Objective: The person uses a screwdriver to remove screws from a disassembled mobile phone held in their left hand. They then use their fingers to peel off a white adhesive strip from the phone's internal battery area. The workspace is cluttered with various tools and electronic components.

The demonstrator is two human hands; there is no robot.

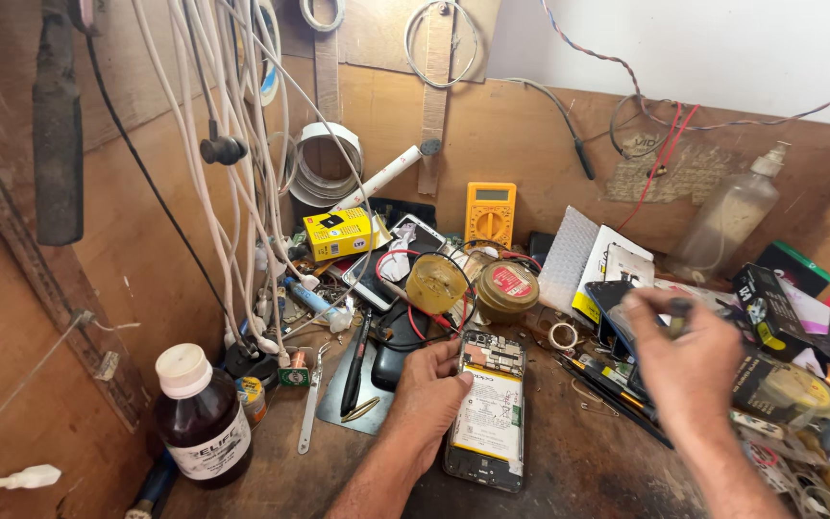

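An opened smartphone (488, 408) with its back cover off lies on the wooden bench, battery and circuit board showing. My left hand (427, 394) rests against its left edge, thumb on the battery's upper corner, holding it steady. My right hand (681, 360) hovers to the right above a pile of boxes and tools, fingers pinched around a small dark object (679, 309) that is too blurred to identify.
A brown bottle with a white cap (200, 415) stands at the front left. Tweezers (311, 399) and a pen lie left of the phone. A yellow multimeter (489, 213), round tins (505, 288), a yellow box (337, 234) and hanging white cables (232, 144) crowd the back. A plastic bottle (728, 216) stands at right.
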